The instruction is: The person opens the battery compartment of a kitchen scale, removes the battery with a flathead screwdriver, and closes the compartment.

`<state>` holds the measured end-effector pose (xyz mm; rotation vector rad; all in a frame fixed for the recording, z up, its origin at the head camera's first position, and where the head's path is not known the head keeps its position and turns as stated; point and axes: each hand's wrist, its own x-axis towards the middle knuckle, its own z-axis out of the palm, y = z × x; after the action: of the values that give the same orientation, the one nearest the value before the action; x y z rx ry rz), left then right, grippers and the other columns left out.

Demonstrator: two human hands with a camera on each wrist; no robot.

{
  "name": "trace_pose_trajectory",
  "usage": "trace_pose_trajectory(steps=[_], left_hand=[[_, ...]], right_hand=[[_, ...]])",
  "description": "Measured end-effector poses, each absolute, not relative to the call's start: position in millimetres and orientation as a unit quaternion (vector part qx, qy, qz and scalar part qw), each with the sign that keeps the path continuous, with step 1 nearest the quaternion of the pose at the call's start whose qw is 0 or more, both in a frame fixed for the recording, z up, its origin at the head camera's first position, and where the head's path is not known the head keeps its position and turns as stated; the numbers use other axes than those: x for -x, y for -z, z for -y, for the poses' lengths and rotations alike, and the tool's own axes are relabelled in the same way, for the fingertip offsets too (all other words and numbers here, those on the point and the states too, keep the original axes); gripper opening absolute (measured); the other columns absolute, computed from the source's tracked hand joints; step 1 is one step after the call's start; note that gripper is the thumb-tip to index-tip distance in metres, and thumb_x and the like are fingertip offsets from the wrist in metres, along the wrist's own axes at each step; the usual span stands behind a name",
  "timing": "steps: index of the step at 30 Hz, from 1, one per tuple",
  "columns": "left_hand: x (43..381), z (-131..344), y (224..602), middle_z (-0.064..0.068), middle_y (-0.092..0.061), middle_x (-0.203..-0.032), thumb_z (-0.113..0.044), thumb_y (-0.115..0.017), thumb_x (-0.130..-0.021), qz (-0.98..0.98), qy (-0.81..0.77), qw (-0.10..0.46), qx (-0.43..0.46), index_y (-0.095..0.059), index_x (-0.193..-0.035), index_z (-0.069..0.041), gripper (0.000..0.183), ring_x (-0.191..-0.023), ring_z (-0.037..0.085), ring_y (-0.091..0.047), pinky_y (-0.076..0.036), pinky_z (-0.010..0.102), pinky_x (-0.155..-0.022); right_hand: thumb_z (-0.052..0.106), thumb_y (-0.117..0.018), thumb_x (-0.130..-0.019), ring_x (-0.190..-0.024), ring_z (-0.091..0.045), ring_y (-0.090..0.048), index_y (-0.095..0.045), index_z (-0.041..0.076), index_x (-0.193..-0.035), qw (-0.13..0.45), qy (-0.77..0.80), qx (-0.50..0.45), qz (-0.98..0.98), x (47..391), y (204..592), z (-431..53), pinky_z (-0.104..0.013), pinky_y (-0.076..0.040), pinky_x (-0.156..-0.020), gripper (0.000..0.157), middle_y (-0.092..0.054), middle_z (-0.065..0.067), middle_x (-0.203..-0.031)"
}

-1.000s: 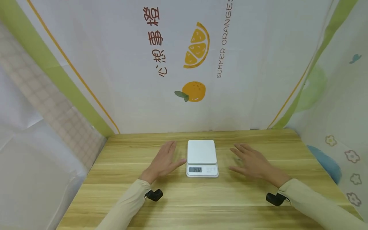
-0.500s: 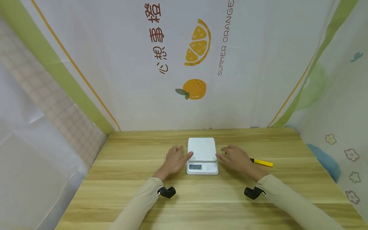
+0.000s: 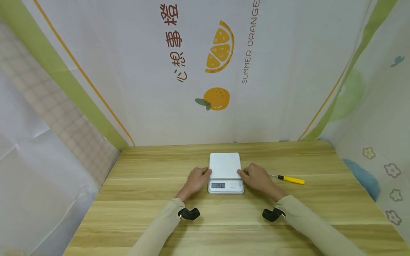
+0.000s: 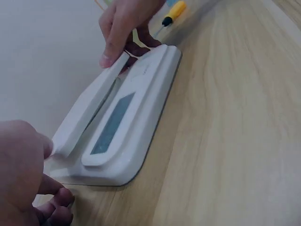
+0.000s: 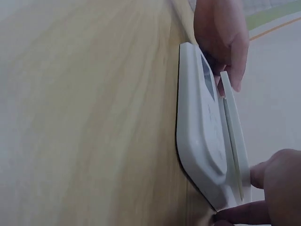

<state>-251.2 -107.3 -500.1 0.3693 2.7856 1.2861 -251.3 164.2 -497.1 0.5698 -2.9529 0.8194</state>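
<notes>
Scale (image 3: 225, 168) is sitting on table (image 3: 227, 224); left hand (image 3: 196, 179) gripping its nine-o'clock edge, right hand (image 3: 258, 177) its three-o'clock; screwdriver (image 3: 292, 180) lying farther toward three.

In the upper middle of the frame there is a white sheet (image 3: 272, 96) with printed orange fruit (image 3: 216, 99). A light wooden table (image 3: 230, 234) fills the lower middle. At the right edge, small flowers (image 3: 392, 170) decorate another pale covering (image 3: 378, 121).

The wood-grain table (image 3: 225, 220) bears the white scale (image 3: 225, 170), sitting flat, and there, off right, lies a yellow-handled screwdriver (image 3: 292, 180)!
</notes>
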Motion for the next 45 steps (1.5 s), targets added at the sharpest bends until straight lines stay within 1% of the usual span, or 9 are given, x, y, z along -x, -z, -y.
trace_pose_trajectory(steps=[4, 7, 14, 18, 23, 26, 30, 36, 45], left_hand=[[247, 108, 495, 0.014, -0.073, -0.119, -0.031, -0.050, -0.106, -0.897, -0.430, 0.056, -0.090, -0.067, -0.132, -0.001, 0.043, -0.091, 0.023, -0.060, -0.051, 0.037, -0.073], [247, 108, 495, 0.015, -0.064, -0.137, -0.032, -0.050, -0.106, -0.895, -0.435, 0.069, -0.070, -0.063, -0.137, -0.001, 0.046, -0.115, 0.026, -0.060, -0.053, 0.043, -0.089], [245, 102, 495, 0.015, -0.061, -0.140, -0.032, -0.052, -0.106, -0.873, -0.477, 0.088, -0.045, -0.061, -0.139, -0.001, 0.047, -0.111, 0.027, -0.058, -0.052, 0.039, -0.087], [241, 102, 496, 0.018, -0.057, -0.145, -0.031, -0.052, -0.107, -0.854, -0.510, 0.087, -0.048, -0.056, -0.143, 0.001, 0.048, -0.130, 0.033, -0.054, -0.051, 0.048, -0.107], [237, 108, 499, 0.019, -0.048, -0.153, -0.032, -0.051, -0.108, -0.830, -0.547, 0.097, -0.052, -0.048, -0.148, 0.005, 0.055, -0.145, 0.035, -0.039, -0.033, 0.052, -0.124], [236, 111, 499, 0.019, -0.050, -0.151, -0.035, -0.053, -0.107, -0.829, -0.549, 0.092, -0.059, -0.048, -0.148, 0.004, 0.057, -0.143, 0.035, -0.042, -0.036, 0.052, -0.122], [235, 114, 499, 0.019, -0.064, -0.137, -0.037, -0.058, -0.105, -0.835, -0.541, 0.075, -0.070, -0.053, -0.145, 0.002, 0.056, -0.130, 0.033, -0.056, -0.049, 0.049, -0.112], [237, 116, 493, 0.014, -0.073, -0.112, -0.033, -0.067, -0.101, -0.823, -0.559, 0.073, -0.074, -0.056, -0.144, -0.001, 0.055, -0.101, 0.022, -0.065, -0.059, 0.033, -0.083], [241, 118, 481, 0.018, -0.069, -0.127, -0.028, -0.067, -0.102, -0.801, -0.583, 0.090, -0.099, -0.062, -0.135, 0.005, 0.047, -0.118, 0.028, -0.064, -0.058, 0.043, -0.102]], right_hand=[[0.029, -0.057, -0.105, -0.051, -0.011, -0.033, -0.070, 0.009, -0.065, -0.002, -0.294, -0.170, 0.941, 251, 503, -159, -0.021, -0.025, -0.048, 0.047, -0.031, 0.006, -0.051], [0.029, -0.055, -0.106, -0.047, -0.009, -0.028, -0.058, 0.013, -0.056, -0.015, -0.308, -0.158, 0.938, 252, 504, -156, -0.020, -0.022, -0.047, 0.052, -0.030, 0.007, -0.049], [0.028, -0.057, -0.104, -0.049, -0.011, -0.031, -0.066, 0.011, -0.062, -0.030, -0.329, -0.110, 0.937, 250, 499, -156, -0.022, -0.025, -0.049, 0.046, -0.034, 0.005, -0.050], [0.029, -0.058, -0.104, -0.050, -0.011, -0.029, -0.064, 0.007, -0.063, -0.032, -0.351, -0.088, 0.932, 245, 497, -156, -0.023, -0.025, -0.049, 0.047, -0.032, 0.006, -0.050], [0.033, -0.061, -0.103, -0.057, -0.014, -0.034, -0.080, 0.004, -0.103, -0.030, -0.378, -0.065, 0.923, 239, 498, -153, -0.026, -0.035, -0.059, 0.036, -0.048, 0.000, -0.060], [0.035, -0.062, -0.103, -0.069, -0.015, -0.049, -0.074, 0.004, -0.122, -0.022, -0.388, -0.054, 0.920, 236, 497, -152, -0.029, -0.044, -0.068, 0.038, -0.073, -0.010, -0.088], [0.036, -0.061, -0.104, -0.105, -0.028, -0.066, -0.071, 0.002, -0.127, -0.025, -0.413, -0.042, 0.910, 234, 495, -154, -0.043, -0.057, -0.091, 0.042, -0.070, -0.016, -0.126], [0.039, -0.065, -0.101, -0.124, -0.036, -0.061, -0.068, -0.001, -0.130, -0.057, -0.459, -0.019, 0.886, 238, 490, -161, -0.051, -0.056, -0.104, 0.049, -0.069, -0.018, -0.128], [0.031, -0.076, -0.095, -0.114, -0.028, -0.068, -0.055, -0.006, -0.142, -0.159, -0.580, -0.017, 0.799, 250, 470, -180, -0.041, -0.062, -0.095, 0.063, -0.070, -0.020, -0.125]])
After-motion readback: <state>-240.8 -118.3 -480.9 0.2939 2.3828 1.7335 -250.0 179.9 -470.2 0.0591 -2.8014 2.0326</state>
